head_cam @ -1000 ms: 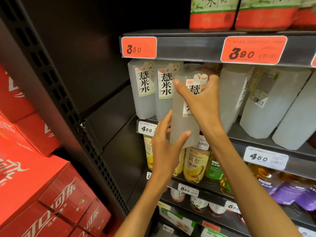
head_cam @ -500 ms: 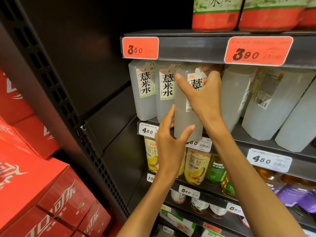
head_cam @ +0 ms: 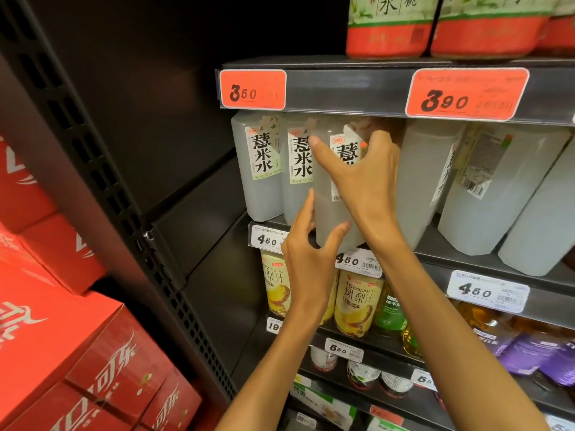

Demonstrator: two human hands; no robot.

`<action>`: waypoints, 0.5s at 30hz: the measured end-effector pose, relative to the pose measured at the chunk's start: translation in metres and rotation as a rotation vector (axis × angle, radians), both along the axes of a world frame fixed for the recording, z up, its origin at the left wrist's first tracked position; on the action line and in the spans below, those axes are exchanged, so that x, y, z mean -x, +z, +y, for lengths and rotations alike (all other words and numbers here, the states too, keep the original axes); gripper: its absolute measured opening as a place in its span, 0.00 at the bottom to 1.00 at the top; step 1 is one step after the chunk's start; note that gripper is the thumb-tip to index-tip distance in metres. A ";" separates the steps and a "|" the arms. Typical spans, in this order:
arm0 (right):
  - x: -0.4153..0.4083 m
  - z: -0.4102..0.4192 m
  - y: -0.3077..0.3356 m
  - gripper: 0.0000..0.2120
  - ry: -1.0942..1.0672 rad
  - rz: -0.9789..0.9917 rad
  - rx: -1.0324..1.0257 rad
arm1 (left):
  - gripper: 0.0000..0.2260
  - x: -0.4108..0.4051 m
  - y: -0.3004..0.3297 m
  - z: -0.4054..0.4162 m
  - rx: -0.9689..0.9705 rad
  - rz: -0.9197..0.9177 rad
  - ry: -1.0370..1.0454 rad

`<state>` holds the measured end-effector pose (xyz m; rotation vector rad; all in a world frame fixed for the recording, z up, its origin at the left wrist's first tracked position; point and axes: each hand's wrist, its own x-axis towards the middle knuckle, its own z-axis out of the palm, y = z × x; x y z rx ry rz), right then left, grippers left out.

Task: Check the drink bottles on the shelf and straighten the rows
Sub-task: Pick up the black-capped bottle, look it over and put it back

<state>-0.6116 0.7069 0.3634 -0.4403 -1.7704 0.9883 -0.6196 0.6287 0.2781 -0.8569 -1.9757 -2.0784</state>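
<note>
Beside held bottle (head_cam: 326, 194), labelled bottles (head_cam: 298, 169), price tag (head_cam: 252, 89)

The right hand (head_cam: 367, 185) covered most of the label on the third bottle (head_cam: 329, 213), so only the top character showed. The necks and caps of that whole row sat tucked behind the upper shelf rail (head_cam: 342, 88), no way to see them. The red-banded bottles (head_cam: 389, 26) up top got chopped off by the frame edge. The small print on the orange price tags (head_cam: 466, 93) was too blurry to read. The left hand (head_cam: 311, 259) blocked part of a yellow juice bottle (head_cam: 277, 287). The fingertips of the right hand went round behind the bottle, out of sight. The red cartons (head_cam: 62, 337) ran off the left edge.
</note>
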 end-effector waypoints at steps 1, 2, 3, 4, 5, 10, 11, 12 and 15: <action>0.001 -0.001 -0.002 0.22 -0.019 -0.020 -0.029 | 0.30 0.000 -0.001 0.002 0.011 0.008 0.021; 0.001 -0.001 -0.003 0.23 -0.035 -0.032 -0.046 | 0.30 0.000 -0.002 0.003 0.027 0.015 0.037; 0.001 -0.001 -0.004 0.23 -0.044 -0.035 -0.047 | 0.30 -0.001 -0.002 0.004 0.051 0.030 0.059; 0.001 0.000 -0.006 0.22 -0.044 -0.027 -0.040 | 0.30 -0.001 -0.003 0.005 0.076 0.060 0.088; 0.001 0.000 -0.007 0.21 -0.045 -0.008 -0.036 | 0.30 -0.002 -0.003 0.006 0.097 0.106 0.122; -0.002 -0.005 -0.016 0.22 -0.131 0.059 -0.127 | 0.28 0.001 -0.002 0.011 0.148 0.207 0.179; -0.003 -0.006 -0.016 0.22 -0.137 0.055 -0.145 | 0.27 0.002 -0.002 0.011 0.153 0.196 0.167; -0.004 -0.007 -0.017 0.22 -0.131 0.048 -0.157 | 0.27 0.003 -0.002 0.012 0.157 0.185 0.162; -0.007 -0.006 -0.019 0.18 -0.093 -0.003 -0.172 | 0.25 0.005 -0.002 0.013 0.145 0.174 0.179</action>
